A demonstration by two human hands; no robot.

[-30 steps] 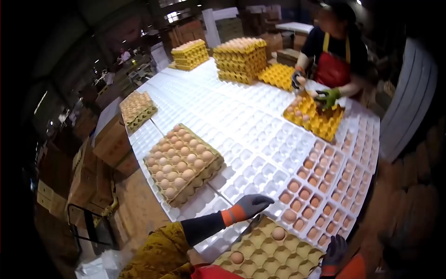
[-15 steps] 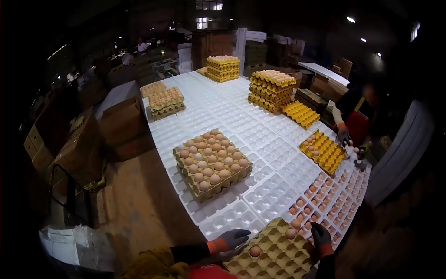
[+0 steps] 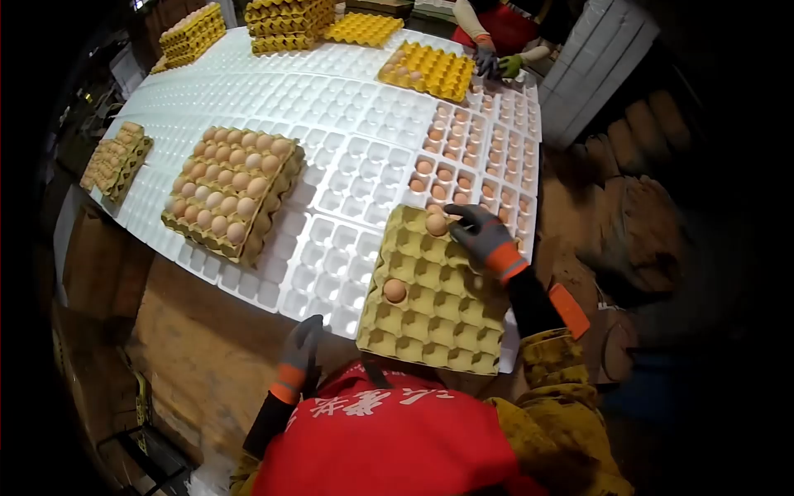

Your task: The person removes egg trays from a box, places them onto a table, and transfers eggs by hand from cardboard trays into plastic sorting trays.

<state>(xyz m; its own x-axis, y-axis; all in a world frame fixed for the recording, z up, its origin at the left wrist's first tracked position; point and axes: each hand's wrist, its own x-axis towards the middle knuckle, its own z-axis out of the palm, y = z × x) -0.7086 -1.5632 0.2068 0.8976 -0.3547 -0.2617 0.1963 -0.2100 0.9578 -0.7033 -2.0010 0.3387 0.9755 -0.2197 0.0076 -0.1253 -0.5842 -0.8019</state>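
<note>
My right hand [image 3: 481,235], in a grey and orange glove, is over the upper right of a pale yellow-green egg tray [image 3: 442,350]. Its fingers are apart, tips beside an egg [image 3: 436,224] at the tray's far edge; a second egg sits just behind that one. Another egg [image 3: 394,290] rests in a cup toward the left, and most other visible cups are bare. My left hand [image 3: 303,344], gloved alike, is by the table's front edge, left of the tray, with fingers stretched out and nothing in them.
White plastic trays [image 3: 364,178] cover the table, those on the right holding many eggs. A full egg tray stack [image 3: 227,186] stands left of centre. Beyond are yellow tray stacks [image 3: 289,25] and a co-worker's gloved hands [image 3: 499,64] at a yellow tray [image 3: 430,70].
The view has turned and tilted downward. My right hand has come from beside the tray to its far edge, where a second egg now shows. My left hand has drawn back toward my body.
</note>
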